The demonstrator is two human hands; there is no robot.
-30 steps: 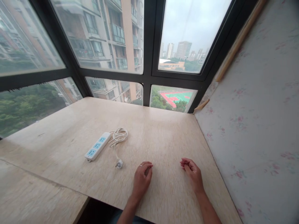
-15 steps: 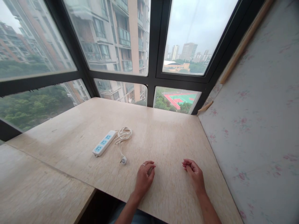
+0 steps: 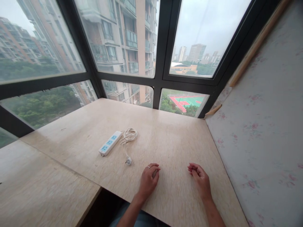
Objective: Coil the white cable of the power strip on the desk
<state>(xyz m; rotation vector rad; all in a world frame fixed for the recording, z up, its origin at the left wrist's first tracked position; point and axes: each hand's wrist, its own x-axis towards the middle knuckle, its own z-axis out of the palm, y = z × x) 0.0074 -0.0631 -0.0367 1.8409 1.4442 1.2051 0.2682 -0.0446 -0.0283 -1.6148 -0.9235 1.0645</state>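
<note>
My left hand (image 3: 150, 179) rests on the marble-patterned counter (image 3: 172, 142), its fingers loosely curled in and the thumb close to the fingertips. A ring shows on one finger. Nothing is in its grasp. To the right, my right hand (image 3: 200, 178) lies with fingers bent and thumb against them, likewise holding nothing. Beyond and left of my left hand is a white power strip (image 3: 110, 144) with three light-blue sockets. Its white cord (image 3: 129, 135) lies in a loose coil beside it, ending in a clear plug (image 3: 128, 160), the part nearest my left hand.
Dark-framed windows (image 3: 158, 56) border the counter at the back and left. A wall with flowered paper (image 3: 255, 142) runs along the right, its edge peeling near the corner. At front left, a second counter section (image 3: 42, 186) joins at a seam, beside a dark gap (image 3: 101, 205).
The view has shifted slightly, so the whole scene sits a little further right. Both hands, the power strip and its cord keep their places on the counter.
</note>
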